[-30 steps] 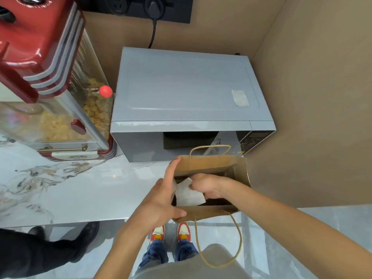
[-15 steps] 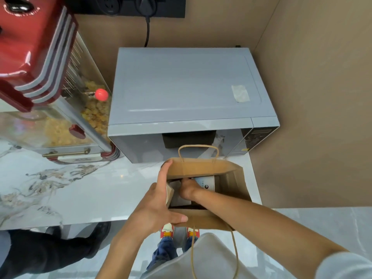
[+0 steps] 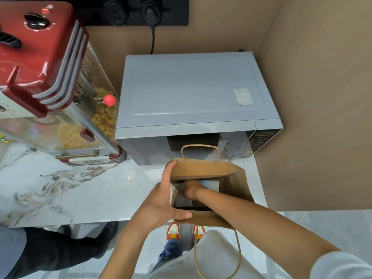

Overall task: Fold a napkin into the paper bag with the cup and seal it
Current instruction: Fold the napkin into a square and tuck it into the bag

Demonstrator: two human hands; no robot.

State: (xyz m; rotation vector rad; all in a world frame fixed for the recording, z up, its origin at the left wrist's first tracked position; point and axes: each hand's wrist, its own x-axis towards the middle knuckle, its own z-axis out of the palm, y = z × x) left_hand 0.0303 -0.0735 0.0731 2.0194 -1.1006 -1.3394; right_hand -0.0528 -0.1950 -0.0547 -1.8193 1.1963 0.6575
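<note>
Napkin (image 3: 182, 195) perhaps against bag wall (image 3: 239, 184)

A grey microwave (image 3: 193, 93) and red popcorn machine (image 3: 44, 63) stand on a marble counter (image 3: 70, 190) between tan walls (image 3: 322, 97).

This looks like a snack counter or café kitchen corner: a red retro popcorn machine (image 3: 50, 81) with popped corn behind its glass stands beside a grey microwave oven (image 3: 193, 101) on a white marble-patterned counter (image 3: 66, 190), under a black wall socket panel (image 3: 136, 11).
</note>
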